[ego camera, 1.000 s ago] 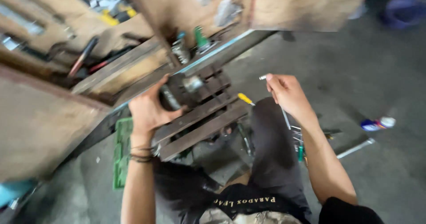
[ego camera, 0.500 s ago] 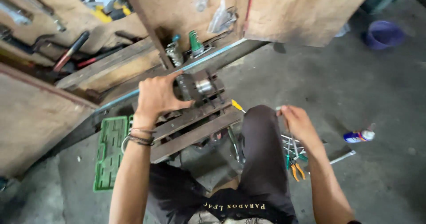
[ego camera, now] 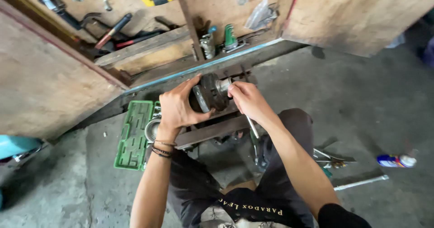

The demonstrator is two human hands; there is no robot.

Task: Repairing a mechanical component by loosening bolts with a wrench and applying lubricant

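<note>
Bare forearms, dark bead bracelets (ego camera: 162, 149) on left wrist, dark shorts (ego camera: 289, 164), black printed shirt (ego camera: 253, 210)

The person is crouching, both bare forearms reaching forward and down from the body. The left hand (ego camera: 178, 108) is spreading wide, fingers curling over and the thumb stretching out toward the right, wrist bent slightly and wearing dark bands. The right hand (ego camera: 247, 100) is sitting just beside it, fingers pinching together at the tips, knuckles turned up. The right forearm is running back diagonally to a dark sleeve at the elbow.
</note>
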